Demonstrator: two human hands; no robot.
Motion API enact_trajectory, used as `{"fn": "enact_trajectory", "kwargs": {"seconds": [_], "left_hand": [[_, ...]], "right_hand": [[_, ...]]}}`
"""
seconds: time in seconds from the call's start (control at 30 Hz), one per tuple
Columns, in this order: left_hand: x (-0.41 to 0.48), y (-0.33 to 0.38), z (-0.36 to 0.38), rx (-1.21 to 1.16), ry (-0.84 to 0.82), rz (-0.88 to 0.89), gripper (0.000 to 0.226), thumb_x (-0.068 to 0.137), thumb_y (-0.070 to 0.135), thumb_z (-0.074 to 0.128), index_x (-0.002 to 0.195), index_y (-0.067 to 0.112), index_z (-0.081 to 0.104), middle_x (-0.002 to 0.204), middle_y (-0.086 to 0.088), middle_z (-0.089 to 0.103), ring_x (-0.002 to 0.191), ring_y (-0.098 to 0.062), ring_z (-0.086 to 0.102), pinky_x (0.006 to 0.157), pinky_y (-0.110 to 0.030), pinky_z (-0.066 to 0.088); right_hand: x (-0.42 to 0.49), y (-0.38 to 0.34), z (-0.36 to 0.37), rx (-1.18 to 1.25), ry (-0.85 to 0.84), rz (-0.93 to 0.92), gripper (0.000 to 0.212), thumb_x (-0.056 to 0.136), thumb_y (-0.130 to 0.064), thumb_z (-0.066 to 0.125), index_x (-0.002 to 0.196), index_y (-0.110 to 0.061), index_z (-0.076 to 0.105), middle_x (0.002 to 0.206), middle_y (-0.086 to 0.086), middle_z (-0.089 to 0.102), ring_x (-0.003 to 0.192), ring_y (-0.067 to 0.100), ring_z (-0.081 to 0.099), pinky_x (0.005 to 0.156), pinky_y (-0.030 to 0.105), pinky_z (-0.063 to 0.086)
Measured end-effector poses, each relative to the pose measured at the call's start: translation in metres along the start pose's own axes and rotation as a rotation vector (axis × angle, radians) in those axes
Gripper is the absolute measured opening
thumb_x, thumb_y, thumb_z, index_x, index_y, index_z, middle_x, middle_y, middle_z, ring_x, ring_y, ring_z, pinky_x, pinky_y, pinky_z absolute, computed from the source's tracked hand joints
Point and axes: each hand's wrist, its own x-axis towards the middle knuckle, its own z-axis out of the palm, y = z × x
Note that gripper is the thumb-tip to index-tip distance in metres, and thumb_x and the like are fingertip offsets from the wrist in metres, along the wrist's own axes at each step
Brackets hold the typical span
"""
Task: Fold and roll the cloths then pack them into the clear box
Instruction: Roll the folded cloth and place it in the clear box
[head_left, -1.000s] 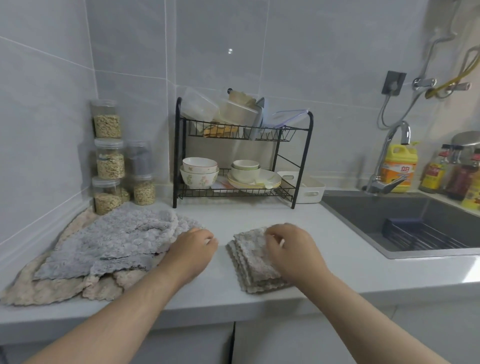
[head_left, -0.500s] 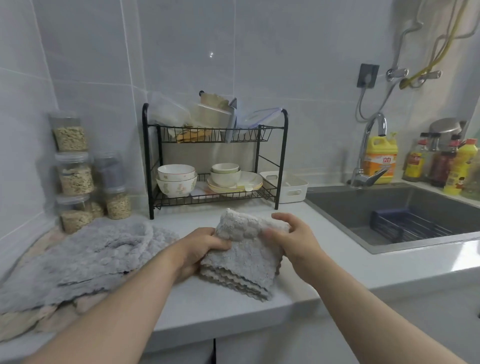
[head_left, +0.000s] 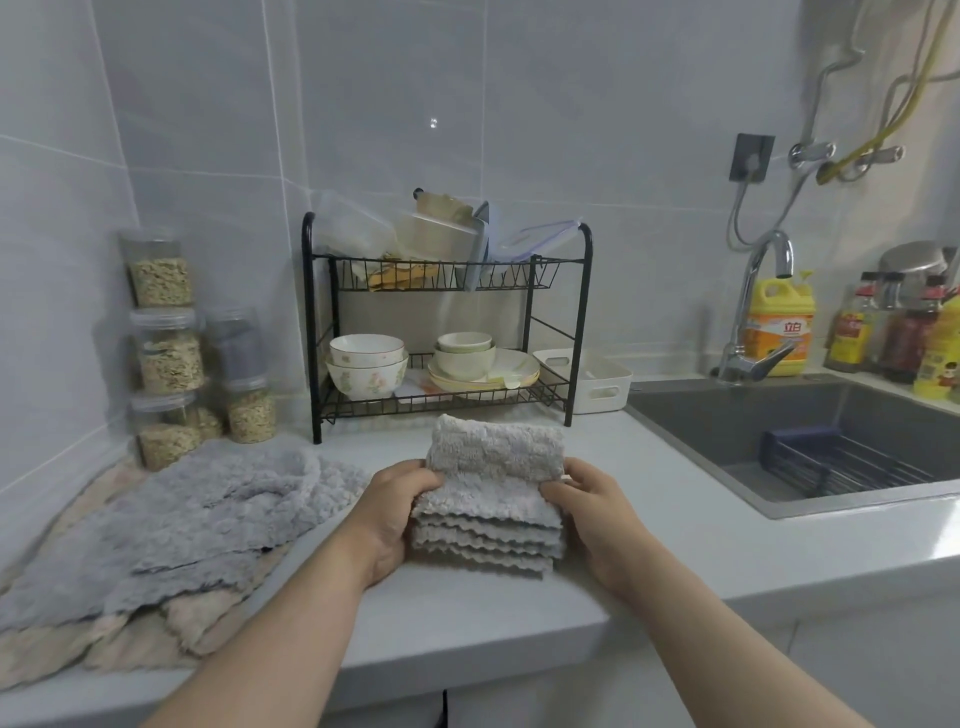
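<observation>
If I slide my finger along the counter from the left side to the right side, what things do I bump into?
Pile of loose cloths → left hand → folded cloth → right hand → sink.

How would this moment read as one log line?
step: rolling | both hands grip folded grey cloth | unfolded cloths wait left

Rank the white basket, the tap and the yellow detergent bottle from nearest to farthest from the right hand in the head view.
From the right hand:
1. White basket, behind it, beside the rack.
2. Tap, back right, at the sink.
3. Yellow detergent bottle, just behind the tap.
</observation>
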Motion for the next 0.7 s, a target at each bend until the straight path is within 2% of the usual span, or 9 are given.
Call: {"fn": "enact_trajectory", "kwargs": {"seconds": [0.07, 0.13, 0.23, 0.33, 0.43, 0.5, 0.57, 0.63, 0.7], "left_hand": [[0.002, -0.001, 0.0, 0.007, -0.005, 0.023, 0.023, 0.082, -0.007, 0.056, 0.101, 0.0, 0.067, 0.099, -0.027, 0.07, 0.093, -0.042, 0.068, 0.087, -0.051, 0.053], [0.002, -0.001, 0.001, 0.013, -0.017, 0.037, 0.034, 0.081, -0.013, 0.054, 0.104, 0.007, 0.069, 0.096, -0.024, 0.072, 0.087, -0.039, 0.07, 0.081, -0.048, 0.055], [0.006, -0.001, -0.001, 0.008, -0.005, 0.029, 0.038, 0.081, -0.02, 0.045, 0.094, 0.004, 0.072, 0.089, -0.024, 0.072, 0.076, -0.034, 0.067, 0.079, -0.048, 0.052], [0.006, -0.004, 0.001, 0.039, 0.048, 0.013, 0.042, 0.083, -0.02, 0.039, 0.075, 0.004, 0.071, 0.075, -0.02, 0.07, 0.07, -0.032, 0.064, 0.071, -0.042, 0.047], [0.002, -0.003, 0.001, -0.018, 0.04, 0.01, 0.039, 0.091, 0.005, 0.04, 0.069, 0.005, 0.072, 0.072, -0.015, 0.067, 0.059, -0.026, 0.063, 0.057, -0.029, 0.05], [0.001, -0.003, 0.0, -0.101, 0.026, 0.013, 0.05, 0.095, 0.04, 0.041, 0.094, -0.003, 0.068, 0.089, -0.02, 0.064, 0.076, -0.028, 0.061, 0.067, -0.032, 0.049], [0.002, -0.005, 0.0, -0.052, -0.001, 0.023, 0.06, 0.074, 0.056, 0.068, 0.1, 0.003, 0.064, 0.098, -0.018, 0.058, 0.089, -0.028, 0.053, 0.078, -0.037, 0.042], [0.002, -0.008, 0.0, 0.08, 0.007, 0.082, 0.038, 0.064, 0.033, 0.081, 0.093, 0.014, 0.065, 0.103, -0.012, 0.053, 0.096, -0.023, 0.049, 0.079, -0.032, 0.04], [0.003, -0.012, 0.001, 0.163, 0.029, 0.142, 0.043, 0.071, 0.008, 0.081, 0.108, 0.02, 0.063, 0.114, -0.006, 0.047, 0.108, -0.018, 0.046, 0.077, -0.025, 0.047]], "right_hand": [[-0.002, -0.002, 0.001, 0.021, 0.001, -0.008, 0.029, 0.086, 0.006, 0.054, 0.102, -0.012, 0.071, 0.102, 0.025, 0.07, 0.098, 0.049, 0.064, 0.091, 0.061, 0.048], [-0.001, -0.003, -0.001, 0.052, 0.02, 0.0, 0.032, 0.087, 0.01, 0.052, 0.105, -0.009, 0.07, 0.099, 0.025, 0.071, 0.086, 0.043, 0.067, 0.082, 0.054, 0.052], [0.0, -0.001, -0.001, 0.079, 0.045, 0.022, 0.033, 0.084, 0.015, 0.049, 0.101, -0.002, 0.072, 0.09, 0.024, 0.072, 0.079, 0.035, 0.063, 0.073, 0.041, 0.051], [0.002, 0.001, 0.0, 0.073, 0.07, 0.039, 0.031, 0.082, 0.014, 0.052, 0.085, -0.003, 0.077, 0.086, 0.029, 0.069, 0.081, 0.037, 0.057, 0.078, 0.049, 0.045], [0.003, 0.001, 0.002, 0.104, 0.057, 0.07, 0.026, 0.066, -0.004, 0.063, 0.089, 0.004, 0.072, 0.083, 0.033, 0.056, 0.078, 0.04, 0.047, 0.074, 0.051, 0.038], [0.004, 0.005, 0.001, 0.161, 0.033, 0.1, 0.046, 0.059, -0.028, 0.07, 0.09, 0.006, 0.067, 0.086, 0.026, 0.05, 0.078, 0.036, 0.041, 0.073, 0.048, 0.034], [0.004, 0.005, 0.001, 0.157, 0.058, 0.054, 0.036, 0.071, -0.039, 0.072, 0.081, -0.004, 0.071, 0.083, 0.022, 0.058, 0.077, 0.032, 0.049, 0.074, 0.045, 0.038], [0.001, 0.005, 0.001, 0.048, 0.085, -0.042, 0.025, 0.074, -0.034, 0.074, 0.08, -0.009, 0.073, 0.084, 0.015, 0.065, 0.079, 0.027, 0.057, 0.074, 0.04, 0.044], [0.003, 0.008, 0.001, -0.043, 0.083, -0.098, 0.018, 0.075, -0.022, 0.077, 0.092, -0.017, 0.074, 0.095, 0.006, 0.068, 0.082, 0.022, 0.064, 0.075, 0.037, 0.051]]}}
